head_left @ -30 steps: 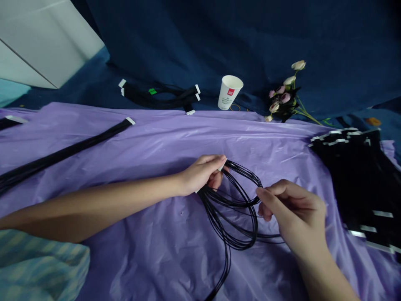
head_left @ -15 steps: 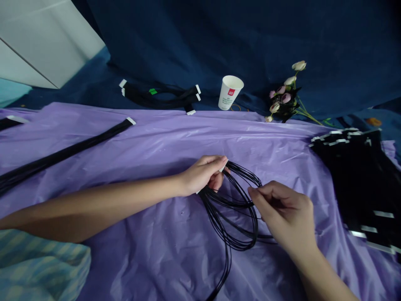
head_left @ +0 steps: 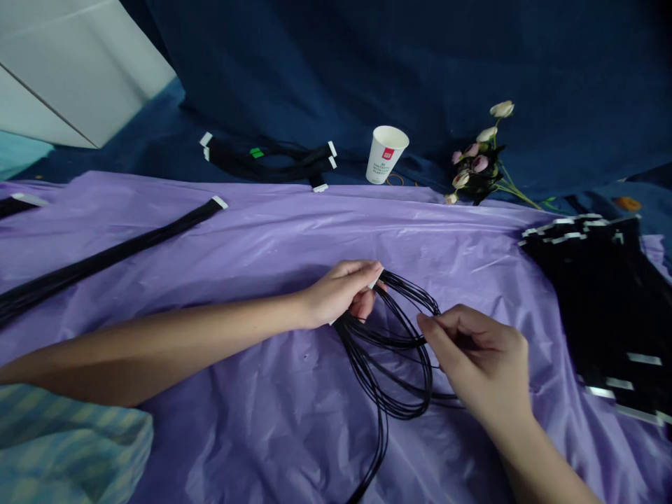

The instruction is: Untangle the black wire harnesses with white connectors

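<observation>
- The left hand (head_left: 341,292) was clenched on the coil of black cords (head_left: 391,392) at its white tag (head_left: 374,283), in the centre of the frame.
- The right hand (head_left: 483,357), lower right of centre, pinched strands at the coil's right edge between thumb and fingertips.
- The coil lay looped on the purple sheet (head_left: 262,231) over the bench, its tail running to the bottom edge.
- A paper cup (head_left: 385,155) and flowers (head_left: 475,168) sat at upper centre.

Thin black cable bundle (head_left: 391,350) lies looped on purple sheet (head_left: 252,231).
</observation>
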`<action>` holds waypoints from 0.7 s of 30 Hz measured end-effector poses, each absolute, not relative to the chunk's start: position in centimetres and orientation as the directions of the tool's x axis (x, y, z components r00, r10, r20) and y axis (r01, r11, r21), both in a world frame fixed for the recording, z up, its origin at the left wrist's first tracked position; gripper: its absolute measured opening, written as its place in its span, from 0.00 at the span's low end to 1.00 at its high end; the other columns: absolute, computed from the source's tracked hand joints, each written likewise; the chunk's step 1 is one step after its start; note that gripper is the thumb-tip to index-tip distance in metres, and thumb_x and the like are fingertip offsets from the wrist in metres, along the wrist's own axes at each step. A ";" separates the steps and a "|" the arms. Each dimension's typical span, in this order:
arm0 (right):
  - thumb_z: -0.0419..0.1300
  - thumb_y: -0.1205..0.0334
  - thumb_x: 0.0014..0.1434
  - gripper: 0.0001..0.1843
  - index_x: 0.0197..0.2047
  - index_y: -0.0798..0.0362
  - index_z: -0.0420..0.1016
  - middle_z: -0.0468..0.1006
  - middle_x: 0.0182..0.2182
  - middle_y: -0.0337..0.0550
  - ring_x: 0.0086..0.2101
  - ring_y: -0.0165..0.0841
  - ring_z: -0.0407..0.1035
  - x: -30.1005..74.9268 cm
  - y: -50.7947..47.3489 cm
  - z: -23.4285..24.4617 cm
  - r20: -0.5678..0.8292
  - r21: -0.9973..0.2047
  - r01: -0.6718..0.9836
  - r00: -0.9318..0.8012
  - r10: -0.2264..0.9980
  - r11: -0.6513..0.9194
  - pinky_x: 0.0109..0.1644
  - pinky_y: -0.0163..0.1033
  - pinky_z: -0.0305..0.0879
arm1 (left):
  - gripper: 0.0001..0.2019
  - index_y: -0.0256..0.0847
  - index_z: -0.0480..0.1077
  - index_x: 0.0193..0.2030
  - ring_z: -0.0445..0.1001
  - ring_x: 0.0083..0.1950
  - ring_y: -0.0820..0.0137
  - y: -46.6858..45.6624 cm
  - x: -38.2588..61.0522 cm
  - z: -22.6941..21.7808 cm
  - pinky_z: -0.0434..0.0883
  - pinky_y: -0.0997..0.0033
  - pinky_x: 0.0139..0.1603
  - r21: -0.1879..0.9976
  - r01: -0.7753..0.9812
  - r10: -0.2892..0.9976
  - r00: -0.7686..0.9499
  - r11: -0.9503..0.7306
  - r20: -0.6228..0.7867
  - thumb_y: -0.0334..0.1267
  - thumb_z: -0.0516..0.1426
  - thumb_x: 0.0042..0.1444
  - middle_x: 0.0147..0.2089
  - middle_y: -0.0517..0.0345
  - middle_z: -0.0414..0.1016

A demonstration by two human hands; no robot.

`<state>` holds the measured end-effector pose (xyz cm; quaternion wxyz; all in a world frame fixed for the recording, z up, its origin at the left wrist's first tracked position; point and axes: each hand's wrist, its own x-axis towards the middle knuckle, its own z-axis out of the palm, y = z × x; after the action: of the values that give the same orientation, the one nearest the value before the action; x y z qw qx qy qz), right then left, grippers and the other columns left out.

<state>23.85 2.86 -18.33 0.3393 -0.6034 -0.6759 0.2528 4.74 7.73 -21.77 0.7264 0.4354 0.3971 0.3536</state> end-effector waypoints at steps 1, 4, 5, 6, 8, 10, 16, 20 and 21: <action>0.62 0.58 0.56 0.17 0.19 0.55 0.68 0.59 0.12 0.32 0.16 0.22 0.52 23.8 2.8 -18.3 0.155 -0.752 0.644 -0.038 0.987 0.143 0.19 0.30 0.49 | 0.18 0.36 0.65 0.33 0.59 0.15 0.78 7.7 4.7 -21.8 0.57 0.80 0.19 0.913 -0.170 0.859 0.436 0.370 -0.267 0.47 0.46 0.66 0.14 0.63 0.64; 0.62 0.59 0.56 0.17 0.19 0.55 0.68 0.60 0.12 0.32 0.16 0.22 0.52 23.9 2.8 -18.3 0.169 -0.748 0.641 -0.064 0.983 0.170 0.19 0.30 0.49 | 0.17 0.36 0.65 0.33 0.59 0.15 0.78 7.7 4.7 -21.9 0.57 0.80 0.19 0.911 -0.181 0.859 0.440 0.370 -0.262 0.47 0.47 0.66 0.14 0.64 0.64; 0.62 0.59 0.56 0.17 0.19 0.55 0.68 0.60 0.12 0.32 0.15 0.22 0.53 23.9 2.8 -18.3 0.172 -0.747 0.640 -0.074 0.982 0.179 0.19 0.30 0.49 | 0.17 0.36 0.66 0.34 0.59 0.15 0.78 7.7 4.7 -22.0 0.57 0.80 0.19 0.910 -0.184 0.859 0.439 0.371 -0.262 0.47 0.47 0.66 0.14 0.63 0.64; 0.62 0.59 0.56 0.17 0.19 0.55 0.68 0.60 0.12 0.32 0.15 0.22 0.53 23.9 2.8 -18.2 0.172 -0.747 0.639 -0.079 0.982 0.182 0.19 0.30 0.49 | 0.17 0.36 0.66 0.34 0.59 0.15 0.78 7.7 4.7 -22.0 0.57 0.80 0.19 0.909 -0.185 0.859 0.440 0.372 -0.262 0.47 0.47 0.66 0.14 0.63 0.64; 0.62 0.60 0.56 0.17 0.19 0.55 0.68 0.60 0.12 0.33 0.15 0.22 0.53 23.8 2.8 -18.2 0.166 -0.753 0.636 -0.070 0.984 0.172 0.18 0.30 0.49 | 0.17 0.36 0.66 0.34 0.59 0.15 0.78 7.7 4.7 -22.0 0.57 0.81 0.19 0.909 -0.181 0.858 0.440 0.374 -0.266 0.46 0.47 0.66 0.13 0.63 0.63; 0.61 0.60 0.57 0.17 0.18 0.55 0.67 0.60 0.12 0.33 0.16 0.22 0.52 23.7 2.7 -18.1 0.156 -0.763 0.628 -0.053 0.986 0.154 0.18 0.30 0.48 | 0.17 0.36 0.66 0.33 0.60 0.15 0.78 7.7 4.7 -21.9 0.57 0.81 0.19 0.910 -0.176 0.858 0.438 0.374 -0.268 0.46 0.47 0.66 0.13 0.63 0.63; 0.62 0.60 0.57 0.18 0.18 0.55 0.67 0.59 0.12 0.32 0.16 0.22 0.52 23.7 2.6 -18.1 0.135 -0.778 0.613 -0.051 0.990 0.138 0.19 0.30 0.48 | 0.16 0.36 0.65 0.34 0.60 0.15 0.78 7.7 4.7 -21.7 0.57 0.81 0.19 0.913 -0.176 0.860 0.438 0.368 -0.262 0.45 0.47 0.67 0.13 0.64 0.63; 0.62 0.60 0.56 0.17 0.18 0.55 0.67 0.59 0.12 0.32 0.16 0.22 0.52 23.9 2.7 -18.3 0.121 -0.766 0.625 -0.092 0.988 0.151 0.19 0.30 0.49 | 0.17 0.36 0.65 0.33 0.60 0.15 0.78 7.7 4.8 -21.8 0.57 0.81 0.19 0.918 -0.173 0.860 0.443 0.358 -0.252 0.46 0.47 0.67 0.14 0.64 0.63; 0.62 0.60 0.56 0.18 0.18 0.55 0.67 0.59 0.12 0.32 0.16 0.22 0.52 23.9 2.7 -18.2 0.115 -0.767 0.625 -0.084 0.990 0.142 0.19 0.30 0.48 | 0.17 0.36 0.65 0.33 0.60 0.15 0.78 7.7 4.8 -21.8 0.57 0.81 0.19 0.918 -0.172 0.860 0.443 0.358 -0.252 0.46 0.47 0.67 0.14 0.64 0.63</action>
<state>23.90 2.70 -18.22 0.3268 -0.5926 -0.6814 0.2787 4.75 7.73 -21.79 0.7260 0.4411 0.3899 0.3555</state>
